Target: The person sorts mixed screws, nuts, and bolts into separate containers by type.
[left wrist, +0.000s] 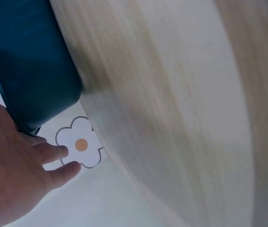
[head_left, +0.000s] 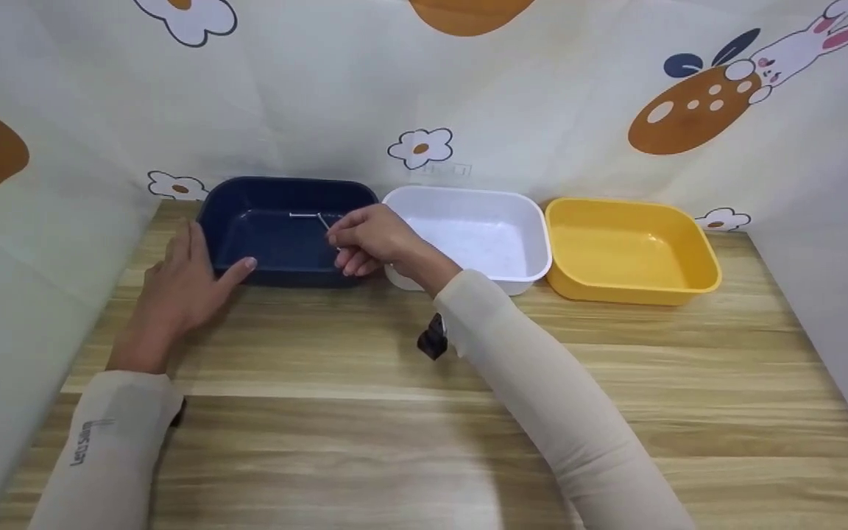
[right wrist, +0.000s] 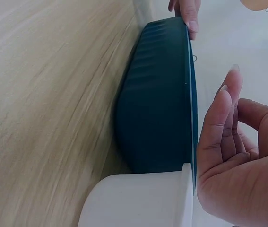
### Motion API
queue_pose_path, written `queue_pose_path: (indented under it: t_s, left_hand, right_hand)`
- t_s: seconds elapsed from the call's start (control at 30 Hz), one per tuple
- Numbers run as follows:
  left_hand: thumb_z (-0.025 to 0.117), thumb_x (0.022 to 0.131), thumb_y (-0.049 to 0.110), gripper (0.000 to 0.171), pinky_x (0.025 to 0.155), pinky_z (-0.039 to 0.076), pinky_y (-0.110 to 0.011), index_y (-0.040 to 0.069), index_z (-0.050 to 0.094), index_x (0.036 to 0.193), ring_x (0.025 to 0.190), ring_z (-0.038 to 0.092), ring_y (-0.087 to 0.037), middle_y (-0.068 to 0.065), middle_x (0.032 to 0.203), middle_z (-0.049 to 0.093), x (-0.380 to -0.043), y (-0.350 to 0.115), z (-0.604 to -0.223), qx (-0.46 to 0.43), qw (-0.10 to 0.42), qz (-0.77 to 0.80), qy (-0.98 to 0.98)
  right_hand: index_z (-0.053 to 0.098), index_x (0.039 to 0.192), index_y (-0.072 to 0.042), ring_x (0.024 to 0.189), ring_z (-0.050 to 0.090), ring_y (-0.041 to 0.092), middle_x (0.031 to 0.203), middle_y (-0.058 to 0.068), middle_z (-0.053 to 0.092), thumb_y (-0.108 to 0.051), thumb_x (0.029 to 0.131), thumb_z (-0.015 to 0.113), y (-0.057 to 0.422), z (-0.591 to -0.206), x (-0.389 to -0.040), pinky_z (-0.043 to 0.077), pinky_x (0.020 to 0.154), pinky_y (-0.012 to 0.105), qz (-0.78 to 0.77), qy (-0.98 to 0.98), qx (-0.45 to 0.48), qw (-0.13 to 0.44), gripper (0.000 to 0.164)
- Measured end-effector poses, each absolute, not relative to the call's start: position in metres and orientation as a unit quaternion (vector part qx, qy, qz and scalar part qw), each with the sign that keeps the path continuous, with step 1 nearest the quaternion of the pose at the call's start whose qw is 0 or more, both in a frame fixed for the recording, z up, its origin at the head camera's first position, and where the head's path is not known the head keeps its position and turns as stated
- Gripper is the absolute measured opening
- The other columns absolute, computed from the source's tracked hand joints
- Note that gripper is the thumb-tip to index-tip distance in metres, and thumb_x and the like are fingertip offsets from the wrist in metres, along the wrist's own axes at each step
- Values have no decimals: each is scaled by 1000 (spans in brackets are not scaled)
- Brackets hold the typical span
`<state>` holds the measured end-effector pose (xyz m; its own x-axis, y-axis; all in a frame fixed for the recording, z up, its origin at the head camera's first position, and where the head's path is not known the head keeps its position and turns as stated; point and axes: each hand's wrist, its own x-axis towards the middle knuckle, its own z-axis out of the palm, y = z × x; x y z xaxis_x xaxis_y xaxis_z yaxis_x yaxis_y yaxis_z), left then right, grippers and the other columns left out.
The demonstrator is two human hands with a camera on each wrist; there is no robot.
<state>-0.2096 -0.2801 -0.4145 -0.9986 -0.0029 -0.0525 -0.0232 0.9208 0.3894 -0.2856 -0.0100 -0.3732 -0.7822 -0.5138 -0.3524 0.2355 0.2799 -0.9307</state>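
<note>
Over the blue tub (head_left: 266,243), pinching a metal rod (head_left: 323,221) in the right hand (head_left: 374,239); touching the tub with a spread left hand (head_left: 187,283).

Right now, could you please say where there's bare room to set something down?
Bare tabletop lies between the sleeves and in front of the yellow bin, itself bare inside. The navy bin is crowded: left hand at its rim, right hand pinching a metal pin near a second pin.

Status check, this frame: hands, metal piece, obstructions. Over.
Left hand touching navy tub. Right hand pinching thin metal piece over that tub. Right forearm crosses above white tub.
</note>
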Motion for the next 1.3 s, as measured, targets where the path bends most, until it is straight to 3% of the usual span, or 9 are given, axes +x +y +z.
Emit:
queue_pose_path:
  t_s: [0.57, 0.97, 1.3]
  left_hand:
    - [28, 85, 69, 101, 94, 5, -68, -5, -17, 138, 128, -7, -48, -26, 143, -20, -210, -280, -414, 0, 29, 190, 981]
    - [30, 83, 71, 105, 94, 5, -68, -9, -11, 138, 129, -6, -48, -29, 143, -17, -212, -276, -410, -2, 23, 191, 981]
    - [30, 85, 68, 102, 93, 1, -69, -8, -9, 139, 130, -13, -43, -27, 143, -18, -211, -269, -405, 11, 8, 194, 981]
  right_hand:
    - [66, 98, -7, 49, 60, 18, 68, 14, 64, -19, 89, 60, 7, -363, -281, 50, 45, 28, -575, 744, -115, 319, 16]
    - [64, 104, -1, 46, 58, 16, 62, 11, 61, -19, 89, 59, 53, -363, -275, 51, 46, 28, -583, 741, -99, 318, 24]
    - [61, 109, 2, 45, 57, 16, 61, 11, 59, -17, 87, 62, 99, -348, -264, 51, 46, 28, -597, 739, -82, 300, 29]
